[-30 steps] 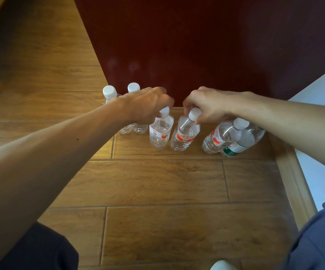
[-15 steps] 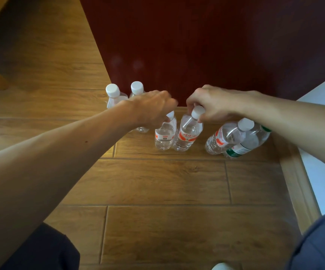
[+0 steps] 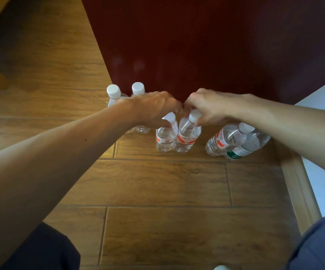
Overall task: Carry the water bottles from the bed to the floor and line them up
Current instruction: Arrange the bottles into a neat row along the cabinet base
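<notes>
The left hand (image 3: 153,108) is curled round the cap end of the left middle bottle (image 3: 165,138). The right hand (image 3: 210,109) pinches the cap of the right middle bottle (image 3: 187,136). Both bottles stand upright on the wooden floor (image 3: 157,182), side by side and touching or nearly so, at the foot of a dark red panel (image 3: 196,45).

Two end bottles (image 3: 138,88) stand to the left, partly hidden by the left forearm. A red-label bottle (image 3: 224,139) and a green-label bottle (image 3: 249,146) stand close together to the right, across a gap.

Hazard: a hold at the cap gives little control of the base (the bottles are tall and narrow). A sideways push may tip one bottle into its neighbours and knock over the line.
</notes>
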